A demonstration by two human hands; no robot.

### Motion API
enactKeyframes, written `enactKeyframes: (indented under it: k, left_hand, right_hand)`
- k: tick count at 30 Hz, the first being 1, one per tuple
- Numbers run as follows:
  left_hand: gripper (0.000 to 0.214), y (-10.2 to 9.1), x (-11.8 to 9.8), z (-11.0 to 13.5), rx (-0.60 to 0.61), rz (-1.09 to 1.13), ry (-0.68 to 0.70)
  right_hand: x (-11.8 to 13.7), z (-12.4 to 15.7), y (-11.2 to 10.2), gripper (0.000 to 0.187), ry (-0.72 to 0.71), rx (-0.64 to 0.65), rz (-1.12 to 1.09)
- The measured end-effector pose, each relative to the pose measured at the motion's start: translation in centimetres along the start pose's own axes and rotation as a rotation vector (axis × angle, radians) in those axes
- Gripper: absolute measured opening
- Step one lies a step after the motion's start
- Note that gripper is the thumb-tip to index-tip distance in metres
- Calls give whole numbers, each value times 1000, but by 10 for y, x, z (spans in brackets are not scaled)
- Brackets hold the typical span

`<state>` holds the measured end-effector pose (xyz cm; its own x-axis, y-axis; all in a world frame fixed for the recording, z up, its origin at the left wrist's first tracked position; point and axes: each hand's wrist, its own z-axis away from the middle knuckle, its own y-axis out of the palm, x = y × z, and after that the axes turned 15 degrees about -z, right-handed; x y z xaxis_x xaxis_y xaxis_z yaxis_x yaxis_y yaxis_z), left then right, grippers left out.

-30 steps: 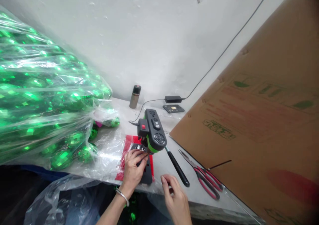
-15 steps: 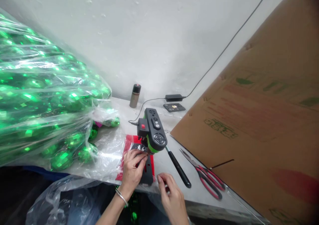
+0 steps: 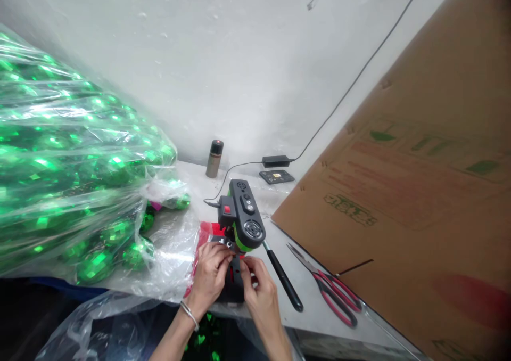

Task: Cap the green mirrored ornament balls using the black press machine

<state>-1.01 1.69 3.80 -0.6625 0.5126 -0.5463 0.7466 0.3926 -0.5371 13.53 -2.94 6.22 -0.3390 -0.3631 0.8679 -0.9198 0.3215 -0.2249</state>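
Note:
A small black bench machine [image 3: 248, 212] with green trim, a red switch and a lever with a black handle [image 3: 285, 280] stands on the table. My left hand [image 3: 208, 273] is in front of its head, above the black base [image 3: 233, 284], thumb and fingers pinched together. My right hand [image 3: 261, 292] is close beside it on the right, also in a pinch. Whatever lies between the fingertips is too small to make out. A silver bangle circles my left wrist. Red plastic sheeting [image 3: 205, 236] lies under the base.
Shiny green ornaments in a clear plastic bag [image 3: 80, 164] fill the left side. Red-handled scissors [image 3: 335, 294] lie at the right, beside a big cardboard box [image 3: 399, 190]. Behind the machine are a spray can [image 3: 214, 160], a power adapter [image 3: 275, 161] and a phone [image 3: 277, 177].
My right hand has moved up and left, bringing its fingertips close to my left hand's. My left hand stays in front of the machine's head. The view has shifted slightly.

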Motion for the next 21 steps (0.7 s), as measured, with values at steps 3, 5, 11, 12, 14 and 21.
enactKeyframes:
  k: [3,5,11,12,14,21]
  left_hand:
    - [29,2,5,3,-11,-70,9]
    - [30,4,11,9,-28,-109,-26]
    - [31,6,22,27,-71,-130,-120]
    - [31,4,20,28,-71,-123,-135]
    - [31,1,15,27,-64,-102,-159]
    - [30,-8,-8,15,-56,-13,-146]
  right_hand:
    - [-1,-6,6,48,1,-3,-18]
    - [-2,-6,9,45,3,-9,-20]
    - [-8,-3,12,41,-2,-10,-9]
    - [-8,-3,12,41,-5,-8,-6]
    - [-9,-2,12,41,-10,-4,3]
    - [-9,1,11,51,-1,-42,80]
